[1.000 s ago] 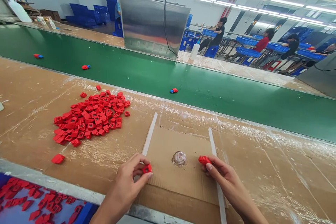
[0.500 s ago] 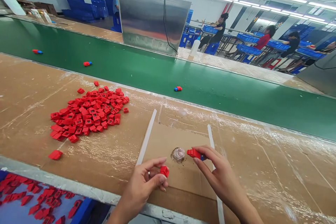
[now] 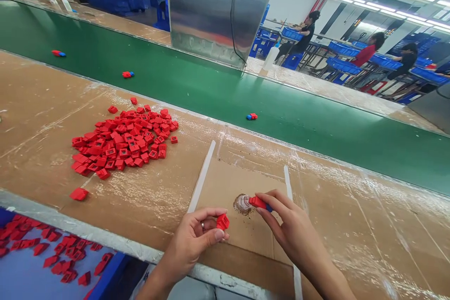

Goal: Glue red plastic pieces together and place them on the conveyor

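Between thumb and fingers, my left hand (image 3: 198,239) grips a hollow red plastic piece (image 3: 222,221), its opening turned up toward me. My right hand (image 3: 286,220) pinches a red-and-blue plastic piece (image 3: 258,202), the blue end toward my palm. The red end of that piece meets a small whitish, glue-like mound (image 3: 242,203) on the cardboard; whether it presses in or just touches I cannot tell. The cardboard sheet (image 3: 228,183) under the mound lies between two white tape strips. Left of my hands is a heap of red pieces (image 3: 123,143), with one red piece (image 3: 79,194) apart.
Behind the work surface runs a green conveyor belt (image 3: 197,84) carrying several red-and-blue pieces. A blue bin (image 3: 35,276) with more red pieces sits below the table edge at left. Across the belt stand a metal panel (image 3: 214,14) and a bottle (image 3: 270,58). People sit farther back.
My right hand has brought the red-and-blue piece left onto the whitish mound. My left hand keeps hold of its red piece. The camera view has shifted a little.
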A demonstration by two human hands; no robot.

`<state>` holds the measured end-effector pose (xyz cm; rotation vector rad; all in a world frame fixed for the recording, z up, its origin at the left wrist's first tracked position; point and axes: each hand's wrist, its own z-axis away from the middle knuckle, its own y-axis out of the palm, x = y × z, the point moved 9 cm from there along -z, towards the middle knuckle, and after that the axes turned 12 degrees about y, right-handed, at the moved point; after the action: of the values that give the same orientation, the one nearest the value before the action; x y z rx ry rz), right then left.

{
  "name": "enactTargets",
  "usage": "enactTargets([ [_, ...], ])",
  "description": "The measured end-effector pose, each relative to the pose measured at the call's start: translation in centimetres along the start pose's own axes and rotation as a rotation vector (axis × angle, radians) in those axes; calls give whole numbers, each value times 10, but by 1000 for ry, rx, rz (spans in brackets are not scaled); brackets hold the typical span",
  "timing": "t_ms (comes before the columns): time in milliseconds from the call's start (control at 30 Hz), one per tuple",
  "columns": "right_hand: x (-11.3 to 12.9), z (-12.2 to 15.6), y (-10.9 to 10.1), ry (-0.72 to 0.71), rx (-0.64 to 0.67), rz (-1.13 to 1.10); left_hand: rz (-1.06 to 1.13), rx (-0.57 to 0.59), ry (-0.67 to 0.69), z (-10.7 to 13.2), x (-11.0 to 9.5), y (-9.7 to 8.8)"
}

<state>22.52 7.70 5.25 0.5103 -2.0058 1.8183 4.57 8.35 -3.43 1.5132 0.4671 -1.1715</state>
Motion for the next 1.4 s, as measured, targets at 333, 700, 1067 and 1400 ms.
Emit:
enactTargets([
  [333, 3, 0, 2, -12, -5, 108, 16, 20, 7, 2, 2, 0],
  [700, 8, 3, 2, -45, -38, 173, 30, 11, 20, 0, 1, -1],
  [1067, 10, 0, -7, -11, -61, 75, -4, 33, 42, 2, 2, -2],
  [1400, 8, 17, -19, 156, -152, -249, 14, 23, 18, 0, 6, 2],
])
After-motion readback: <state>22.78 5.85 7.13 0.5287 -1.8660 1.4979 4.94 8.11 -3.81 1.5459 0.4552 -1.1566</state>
